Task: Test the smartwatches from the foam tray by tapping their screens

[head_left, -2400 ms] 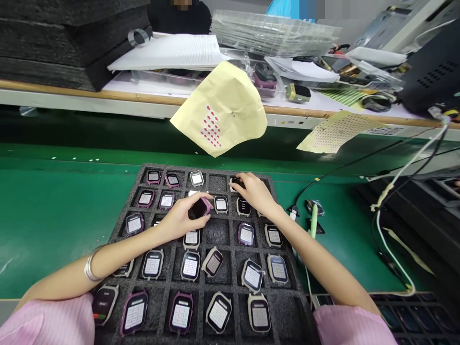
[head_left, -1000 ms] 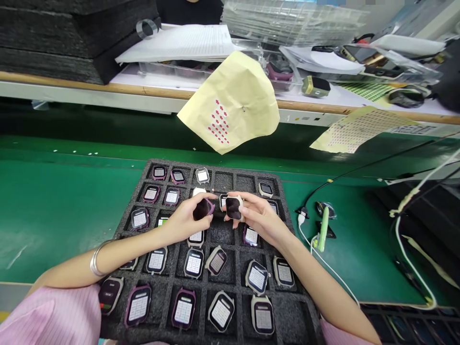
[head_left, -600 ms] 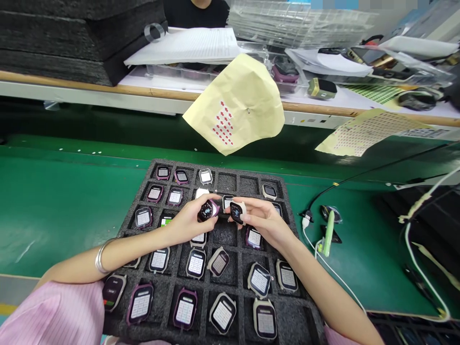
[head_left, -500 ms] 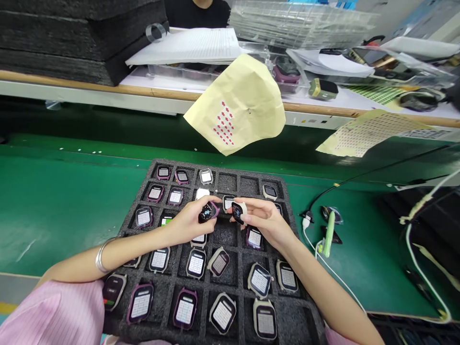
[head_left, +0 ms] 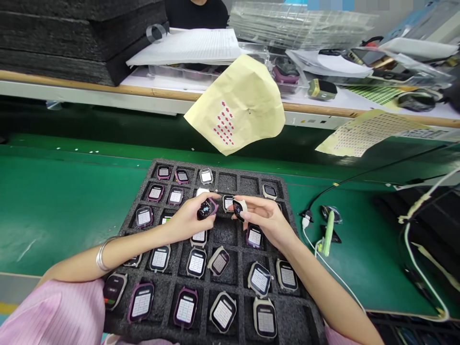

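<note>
A black foam tray [head_left: 224, 233] with square compartments lies on the bench, many of them holding smartwatch bodies with lit screens. Over its upper middle, my left hand [head_left: 190, 215] grips a purple-framed watch [head_left: 207, 209] between thumb and fingers, its dark face showing a coloured dial. Just to the right, my right hand [head_left: 264, 218] pinches a light-framed watch [head_left: 239, 210], tilted, with its dark screen turned leftward. The two held watches are apart. Between and behind them a light-framed watch [head_left: 227, 202] sits in the tray.
A shelf [head_left: 165, 93] crosses behind with black foam blocks [head_left: 46, 43], papers [head_left: 187, 45] and clear trays. Yellow sheets [head_left: 240, 105] hang from its edge. On the green bench at right lie cables and a light green tool [head_left: 328, 234]. A person in black stands beyond.
Both hands stay nearly in place. The purple-framed watch has shifted and turned slightly in my left hand, and the light-framed one has tilted a little in my right.
</note>
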The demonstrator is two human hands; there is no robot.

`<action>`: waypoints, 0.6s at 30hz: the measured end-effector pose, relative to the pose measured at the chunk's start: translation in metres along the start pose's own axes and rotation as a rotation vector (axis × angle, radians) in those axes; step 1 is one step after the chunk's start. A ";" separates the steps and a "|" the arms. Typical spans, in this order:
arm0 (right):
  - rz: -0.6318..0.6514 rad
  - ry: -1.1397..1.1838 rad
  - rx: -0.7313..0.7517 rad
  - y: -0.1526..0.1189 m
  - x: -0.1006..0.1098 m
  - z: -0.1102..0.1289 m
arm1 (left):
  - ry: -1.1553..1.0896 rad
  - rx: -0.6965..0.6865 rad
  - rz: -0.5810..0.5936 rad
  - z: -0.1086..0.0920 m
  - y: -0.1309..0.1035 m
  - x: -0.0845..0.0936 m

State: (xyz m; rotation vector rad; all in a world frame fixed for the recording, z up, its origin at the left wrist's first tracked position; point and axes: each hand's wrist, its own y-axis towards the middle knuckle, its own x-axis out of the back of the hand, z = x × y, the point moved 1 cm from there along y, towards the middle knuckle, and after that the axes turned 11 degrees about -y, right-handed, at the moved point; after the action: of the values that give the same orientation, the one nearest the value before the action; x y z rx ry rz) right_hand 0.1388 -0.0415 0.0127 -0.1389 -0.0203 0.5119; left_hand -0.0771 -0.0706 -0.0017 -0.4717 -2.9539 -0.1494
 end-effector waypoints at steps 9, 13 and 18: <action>-0.003 0.000 0.019 -0.003 -0.001 0.002 | 0.005 -0.024 -0.027 -0.005 -0.002 0.002; 0.015 -0.008 0.017 -0.002 -0.002 0.001 | 0.030 -0.052 -0.010 -0.007 -0.001 0.002; 0.029 0.016 -0.008 -0.002 -0.003 0.001 | 0.020 -0.023 -0.021 -0.005 0.000 0.001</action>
State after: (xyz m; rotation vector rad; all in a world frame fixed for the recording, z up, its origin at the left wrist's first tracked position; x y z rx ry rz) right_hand 0.1371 -0.0441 0.0142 -0.1511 -0.0044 0.5398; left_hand -0.0775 -0.0709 0.0034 -0.4395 -2.9419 -0.1901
